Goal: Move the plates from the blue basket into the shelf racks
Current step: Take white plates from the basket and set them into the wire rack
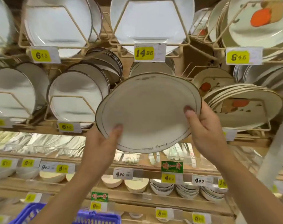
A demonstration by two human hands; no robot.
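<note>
Aloft, plate (pixel 147 110) between both hands (pixel 103 141) (pixel 205 126)

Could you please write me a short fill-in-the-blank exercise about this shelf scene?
The left hand and right hand both grip the round white plate with a thin dark rim, each with its ____ on the plate's face.
The plastic basket at the bottom of the view is ____.
The stacked cream plates right of the held plate bear a round motif coloured ____.
Missing words: thumb; blue; orange.
</note>
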